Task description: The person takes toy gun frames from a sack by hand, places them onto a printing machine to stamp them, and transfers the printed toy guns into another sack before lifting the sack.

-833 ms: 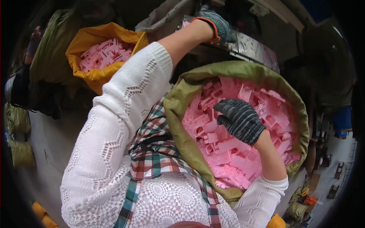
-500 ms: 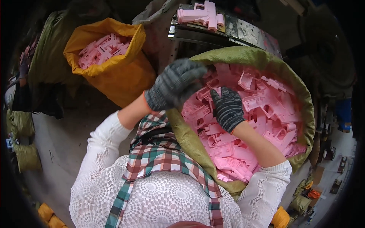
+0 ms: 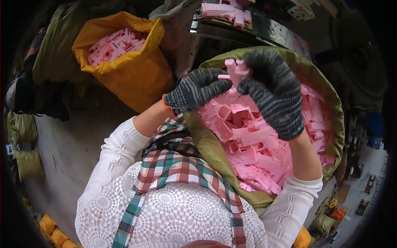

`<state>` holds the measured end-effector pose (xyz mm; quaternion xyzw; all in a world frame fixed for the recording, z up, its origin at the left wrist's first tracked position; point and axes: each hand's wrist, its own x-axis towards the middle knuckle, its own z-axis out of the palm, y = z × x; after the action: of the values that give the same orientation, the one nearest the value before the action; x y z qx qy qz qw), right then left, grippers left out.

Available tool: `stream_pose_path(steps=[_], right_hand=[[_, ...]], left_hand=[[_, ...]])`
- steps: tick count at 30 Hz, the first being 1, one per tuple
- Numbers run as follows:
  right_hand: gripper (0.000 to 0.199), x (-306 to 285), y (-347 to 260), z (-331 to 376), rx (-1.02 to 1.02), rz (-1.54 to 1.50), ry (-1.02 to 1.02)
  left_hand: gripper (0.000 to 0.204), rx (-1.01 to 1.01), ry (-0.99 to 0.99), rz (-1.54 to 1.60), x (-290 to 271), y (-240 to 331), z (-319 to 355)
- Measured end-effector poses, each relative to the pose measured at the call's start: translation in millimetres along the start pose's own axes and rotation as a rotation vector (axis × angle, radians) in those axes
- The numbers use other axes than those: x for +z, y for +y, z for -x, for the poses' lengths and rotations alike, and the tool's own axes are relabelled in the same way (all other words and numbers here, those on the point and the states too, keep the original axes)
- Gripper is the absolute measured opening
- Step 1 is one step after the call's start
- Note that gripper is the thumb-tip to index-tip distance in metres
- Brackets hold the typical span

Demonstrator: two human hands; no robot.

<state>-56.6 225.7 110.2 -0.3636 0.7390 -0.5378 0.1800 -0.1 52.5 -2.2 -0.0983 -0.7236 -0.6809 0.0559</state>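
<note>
Olive woven sack (image 3: 206, 144): heaped pink plastic parts (image 3: 258, 155) | orange-yellow sack (image 3: 134, 80): pink plastic pieces (image 3: 115, 46) | right gloved grip (image 3: 278, 93): pinching pronged pink piece (image 3: 237, 73) | left gloved grip (image 3: 197, 90): at its end (pinch? can't tell)

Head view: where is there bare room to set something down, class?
Grey floor lies bare between the green bundles at left and the left sleeve, beside the yellow sack. Crowded: that sack and the big green sack, heaped with pink parts; the left hand and right hand hold a pink piece over the green one.
</note>
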Motion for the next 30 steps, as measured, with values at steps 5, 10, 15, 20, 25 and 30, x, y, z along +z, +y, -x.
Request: stream_pose_path(steps=[5,10,15,20,25,30], right_hand=[[0.046,-18.9,-15.1,-9.7,-0.225,0.503,-0.092],[0.039,-11.2,-0.7,-5.9,-0.356,0.828,-0.137],[0.031,-49.3,6.7,-17.7,-0.340,0.589,0.064],[0.032,-67.1,20.6,-13.8,-0.079,0.542,0.025],[0.037,-63.8,18.3,-29.6,0.009,0.357,0.210],[0.036,-64.4,53.6,-78.8,-0.273,0.399,0.158]], left_hand=[[0.020,0.300,0.117,-0.280,-32.4,-6.2,-15.5],[0.025,0.366,-0.073,-0.289,-48.4,-4.4,-24.1],[0.026,0.593,0.722,-0.484,-53.1,-3.2,-67.6],[0.036,0.417,0.429,-1.231,-85.8,9.4,-151.0],[0.038,0.309,0.264,-1.551,-77.7,24.1,-149.1],[0.050,0.286,0.555,-1.319,-143.4,-25.6,-76.6]])
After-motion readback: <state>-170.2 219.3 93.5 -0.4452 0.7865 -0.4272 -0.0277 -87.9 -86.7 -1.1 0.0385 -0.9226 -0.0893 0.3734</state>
